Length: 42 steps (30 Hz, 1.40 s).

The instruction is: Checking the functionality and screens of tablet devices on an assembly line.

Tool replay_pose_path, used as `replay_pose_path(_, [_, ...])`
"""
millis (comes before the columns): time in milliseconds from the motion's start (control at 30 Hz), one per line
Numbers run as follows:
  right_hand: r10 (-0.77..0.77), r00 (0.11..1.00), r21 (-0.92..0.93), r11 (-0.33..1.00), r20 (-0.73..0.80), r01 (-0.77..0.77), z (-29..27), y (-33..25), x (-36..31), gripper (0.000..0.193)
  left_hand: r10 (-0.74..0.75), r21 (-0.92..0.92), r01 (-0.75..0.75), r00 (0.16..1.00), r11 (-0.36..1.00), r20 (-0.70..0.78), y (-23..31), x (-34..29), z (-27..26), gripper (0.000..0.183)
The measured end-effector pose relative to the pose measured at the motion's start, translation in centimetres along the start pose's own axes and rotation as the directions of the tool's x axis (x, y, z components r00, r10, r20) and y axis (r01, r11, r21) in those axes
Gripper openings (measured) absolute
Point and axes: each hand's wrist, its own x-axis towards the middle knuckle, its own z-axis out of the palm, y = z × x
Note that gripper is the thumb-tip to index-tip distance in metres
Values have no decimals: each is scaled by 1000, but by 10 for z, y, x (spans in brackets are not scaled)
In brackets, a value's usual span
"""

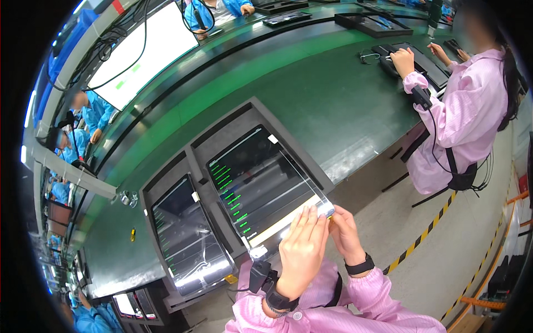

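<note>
Two dark glass display panels lie side by side in a grey two-bay tray. Green lines of lettering show along the left side of the nearer right-hand panel (pixel 255 172), and a pale yellow strip (pixel 286 222) runs along its near edge. My left hand (pixel 303 247) rests on that edge, fingers stretched out together and lying over the strip. At the panel's near right corner, my right hand (pixel 345 236) has its fingers closed on the edge; its thumb is mostly hidden. The other panel (pixel 191 227) lies untouched, with shiny clear film at its near end.
The grey tray (pixel 252 105) stands on a green bench (pixel 327 111). A small yellow item (pixel 132 235) and clear plastic bits (pixel 127 198) lie to its left. A co-worker in pink (pixel 466 116) works at the right. A large bright screen (pixel 141 55) stands beyond.
</note>
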Motion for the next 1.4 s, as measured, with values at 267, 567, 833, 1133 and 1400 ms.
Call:
replay_pose_path(267, [-89,995,-294,953,-34,75,-4,-3,2,16,1,62,3,998,998,-55,5,-3,6,28])
replay_pose_path(567, [-121,990,-277,956,-78,95,-7,-1,-1,17,-27,65,33,996,997,-88,7,-5,12,27])
replay_pose_path(833, [-204,966,-368,920,-157,134,3,-13,-10,20,-121,128,136,985,982,-121,6,-3,-10,29])
replay_pose_path(1133, [-368,795,-837,72,483,542,89,-50,-30,24,-198,50,205,974,978,-108,7,-61,-117,35])
replay_pose_path(1400, [63,802,-761,-281,594,585,139,-25,-10,28,-317,189,390,891,901,-325,-38,-124,-185,33])
